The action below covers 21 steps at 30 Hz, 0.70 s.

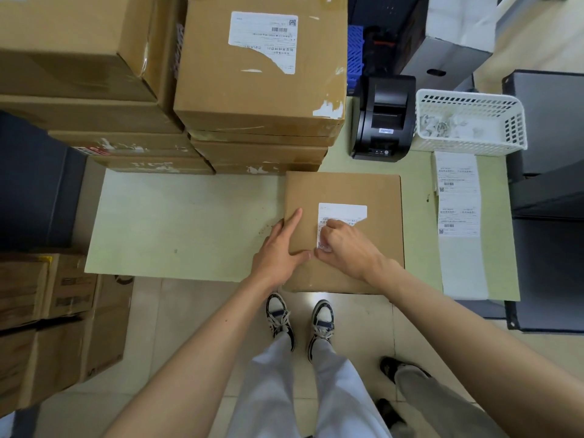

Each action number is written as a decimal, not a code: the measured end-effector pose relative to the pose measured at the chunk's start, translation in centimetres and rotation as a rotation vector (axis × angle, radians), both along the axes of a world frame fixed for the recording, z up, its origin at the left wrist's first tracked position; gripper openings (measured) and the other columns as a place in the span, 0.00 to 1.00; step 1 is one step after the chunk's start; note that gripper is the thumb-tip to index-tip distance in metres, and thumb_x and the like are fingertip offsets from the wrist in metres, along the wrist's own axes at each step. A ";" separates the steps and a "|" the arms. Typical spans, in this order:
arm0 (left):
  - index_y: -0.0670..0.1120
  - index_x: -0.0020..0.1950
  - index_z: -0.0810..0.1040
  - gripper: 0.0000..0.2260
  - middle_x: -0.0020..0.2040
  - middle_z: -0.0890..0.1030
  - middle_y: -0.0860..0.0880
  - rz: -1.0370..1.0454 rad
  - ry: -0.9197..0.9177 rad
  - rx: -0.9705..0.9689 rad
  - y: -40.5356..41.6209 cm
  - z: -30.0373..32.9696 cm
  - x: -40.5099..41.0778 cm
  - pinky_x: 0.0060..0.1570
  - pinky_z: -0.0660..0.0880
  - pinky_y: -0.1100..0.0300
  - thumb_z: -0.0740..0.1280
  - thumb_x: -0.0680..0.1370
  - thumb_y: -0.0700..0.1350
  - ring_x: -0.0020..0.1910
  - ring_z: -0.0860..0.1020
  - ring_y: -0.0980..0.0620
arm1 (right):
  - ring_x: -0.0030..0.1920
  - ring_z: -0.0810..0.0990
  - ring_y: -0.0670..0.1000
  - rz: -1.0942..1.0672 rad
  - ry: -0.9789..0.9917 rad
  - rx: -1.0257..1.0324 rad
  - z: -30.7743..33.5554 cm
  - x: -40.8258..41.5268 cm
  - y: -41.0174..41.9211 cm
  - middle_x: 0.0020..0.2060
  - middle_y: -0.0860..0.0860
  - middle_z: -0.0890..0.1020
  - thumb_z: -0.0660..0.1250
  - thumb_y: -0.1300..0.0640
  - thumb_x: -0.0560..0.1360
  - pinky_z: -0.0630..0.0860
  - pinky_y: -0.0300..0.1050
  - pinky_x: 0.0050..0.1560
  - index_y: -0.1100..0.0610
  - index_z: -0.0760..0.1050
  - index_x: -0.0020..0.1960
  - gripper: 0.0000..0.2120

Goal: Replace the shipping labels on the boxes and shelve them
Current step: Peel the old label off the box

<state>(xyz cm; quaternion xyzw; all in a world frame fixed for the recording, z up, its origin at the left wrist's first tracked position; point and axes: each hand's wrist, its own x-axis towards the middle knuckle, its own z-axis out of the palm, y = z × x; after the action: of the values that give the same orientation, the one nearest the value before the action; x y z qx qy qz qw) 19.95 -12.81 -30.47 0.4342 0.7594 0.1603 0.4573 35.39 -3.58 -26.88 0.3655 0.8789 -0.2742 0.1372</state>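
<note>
A flat brown cardboard box point(373, 191) lies on the pale green table point(177, 222), overhanging its near edge. A white shipping label point(343, 213) is stuck on the box's top, and its lower part is crumpled. My right hand point(344, 248) has its fingers curled on that crumpled lower part and pinches it. My left hand point(281, 248) lies flat with straight fingers on the box's left edge and presses it down. A strip of fresh printed labels point(456, 197) lies along the table's right side.
Stacks of cardboard boxes point(259, 90) fill the table's back; the top one bears a torn label. A black label printer point(384, 118) and a white basket of paper scraps point(471, 121) stand at back right. Dark shelving point(550, 184) is at right. Another person's legs point(420, 387) stand nearby.
</note>
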 end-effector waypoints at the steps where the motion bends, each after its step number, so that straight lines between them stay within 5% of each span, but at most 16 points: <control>1: 0.76 0.75 0.46 0.41 0.81 0.56 0.55 -0.002 -0.001 -0.003 0.0 -0.1 0.0 0.70 0.67 0.44 0.72 0.76 0.58 0.78 0.61 0.49 | 0.50 0.75 0.58 0.005 -0.002 0.002 -0.1 0.0 0.0 0.47 0.57 0.75 0.66 0.51 0.76 0.66 0.46 0.46 0.57 0.67 0.41 0.12; 11: 0.76 0.75 0.46 0.40 0.81 0.56 0.56 0.002 -0.001 -0.004 -0.1 0.1 0.1 0.70 0.68 0.43 0.72 0.75 0.59 0.78 0.62 0.49 | 0.52 0.75 0.58 0.074 -0.007 0.032 0.0 -0.3 0.3 0.49 0.59 0.77 0.64 0.54 0.78 0.60 0.42 0.43 0.64 0.75 0.46 0.12; 15: 0.75 0.76 0.47 0.40 0.81 0.56 0.56 -0.001 0.009 -0.015 0.0 0.2 0.2 0.70 0.67 0.45 0.72 0.76 0.58 0.78 0.62 0.49 | 0.52 0.76 0.59 0.088 -0.024 0.040 0.0 -0.4 0.4 0.49 0.60 0.77 0.62 0.56 0.78 0.66 0.46 0.47 0.64 0.76 0.47 0.11; 21: 0.74 0.76 0.47 0.40 0.82 0.55 0.56 0.001 0.003 -0.016 0.0 0.4 0.2 0.69 0.67 0.46 0.72 0.76 0.58 0.78 0.61 0.50 | 0.48 0.77 0.58 0.098 -0.023 -0.015 -0.1 -0.4 0.9 0.46 0.58 0.77 0.64 0.57 0.77 0.66 0.45 0.44 0.60 0.74 0.40 0.09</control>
<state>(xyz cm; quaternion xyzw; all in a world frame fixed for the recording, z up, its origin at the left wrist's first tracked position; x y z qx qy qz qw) 20.15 -12.83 -30.07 0.4304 0.7615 0.1541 0.4595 34.98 -2.69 -26.95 0.3242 0.8920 -0.2694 0.1633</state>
